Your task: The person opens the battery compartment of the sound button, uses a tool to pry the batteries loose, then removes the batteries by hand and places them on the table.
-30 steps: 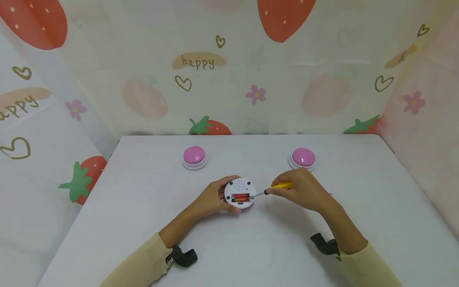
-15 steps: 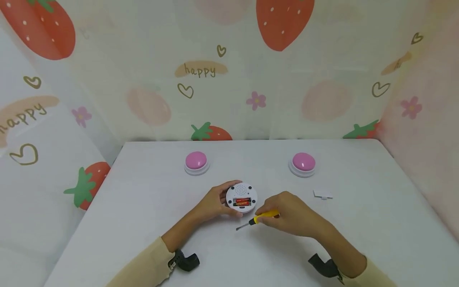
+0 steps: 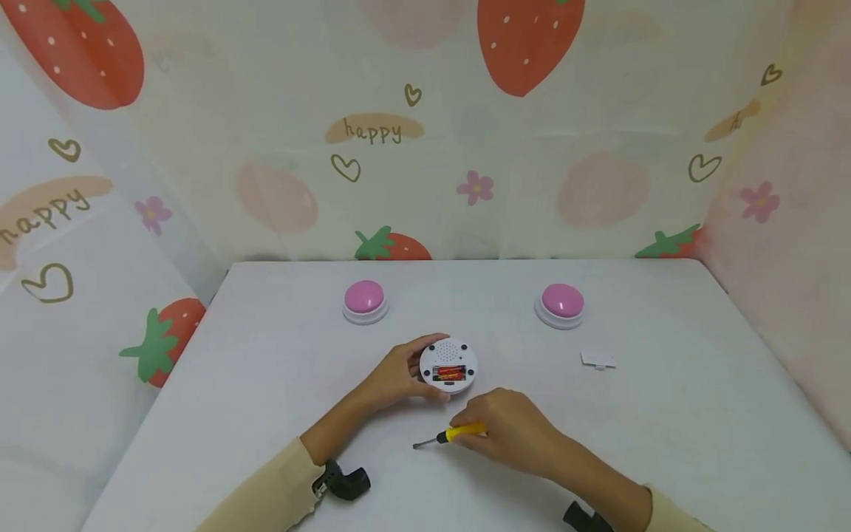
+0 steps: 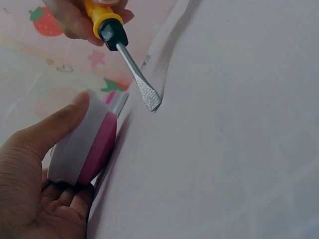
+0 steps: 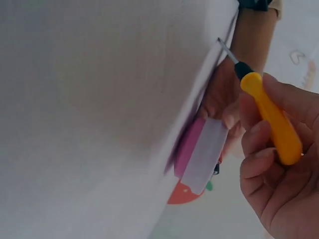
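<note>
My left hand (image 3: 392,378) grips a round white and pink push-button (image 3: 448,353) by its edge, underside up. Two red batteries (image 3: 449,373) sit in its uncovered compartment. In the left wrist view, the thumb lies on the button's white base (image 4: 79,134), and its pink dome faces the table. My right hand (image 3: 508,432) pinches a flat-blade screwdriver (image 3: 468,430) by its yellow handle, nearer the front than the button. The screwdriver's metal tip points left, apart from the button. The right wrist view shows the yellow handle (image 5: 276,122) between thumb and fingers.
Two more pink push-buttons stand upright further back, one at left (image 3: 364,299) and one at right (image 3: 561,303). A small white battery cover (image 3: 598,360) lies on the white table (image 3: 299,310) to the right. Printed cloth walls (image 3: 505,133) enclose the back and sides.
My right hand has drawn the screwdriver away from the battery compartment, toward the front and left. The battery cover has come into full view. My left hand still grips the button.
</note>
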The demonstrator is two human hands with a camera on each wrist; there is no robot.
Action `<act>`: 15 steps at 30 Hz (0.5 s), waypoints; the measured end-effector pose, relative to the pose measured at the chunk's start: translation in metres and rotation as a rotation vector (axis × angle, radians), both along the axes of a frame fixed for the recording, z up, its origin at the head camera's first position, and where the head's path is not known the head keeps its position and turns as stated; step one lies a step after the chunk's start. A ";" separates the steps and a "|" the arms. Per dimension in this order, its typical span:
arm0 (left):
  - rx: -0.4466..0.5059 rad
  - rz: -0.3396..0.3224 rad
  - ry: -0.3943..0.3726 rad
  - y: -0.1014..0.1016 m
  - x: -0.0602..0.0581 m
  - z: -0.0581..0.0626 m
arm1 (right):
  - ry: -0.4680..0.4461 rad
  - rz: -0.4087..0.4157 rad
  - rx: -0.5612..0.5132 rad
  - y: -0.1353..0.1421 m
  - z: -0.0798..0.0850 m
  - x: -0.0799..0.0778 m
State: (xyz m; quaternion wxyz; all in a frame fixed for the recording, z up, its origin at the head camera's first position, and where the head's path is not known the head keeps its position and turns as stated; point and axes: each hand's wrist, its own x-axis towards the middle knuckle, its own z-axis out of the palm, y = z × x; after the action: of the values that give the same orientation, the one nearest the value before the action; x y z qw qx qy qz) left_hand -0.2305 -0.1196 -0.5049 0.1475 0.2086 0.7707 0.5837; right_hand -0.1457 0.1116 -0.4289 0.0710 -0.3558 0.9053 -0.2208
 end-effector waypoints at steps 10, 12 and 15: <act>0.010 -0.007 0.005 0.000 -0.001 -0.001 | 0.019 -0.011 0.150 -0.006 -0.006 0.001; 0.013 -0.006 0.003 0.000 -0.003 -0.004 | 0.011 -0.014 0.165 -0.008 -0.007 0.000; 0.022 -0.003 0.001 -0.001 -0.004 -0.006 | 0.004 -0.014 0.198 -0.010 -0.009 -0.001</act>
State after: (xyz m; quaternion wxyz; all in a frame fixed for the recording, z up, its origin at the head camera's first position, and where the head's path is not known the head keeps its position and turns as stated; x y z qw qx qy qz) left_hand -0.2348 -0.1205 -0.5108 0.1459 0.2116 0.7641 0.5917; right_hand -0.1464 0.1017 -0.4376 0.1023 -0.3413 0.9253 -0.1300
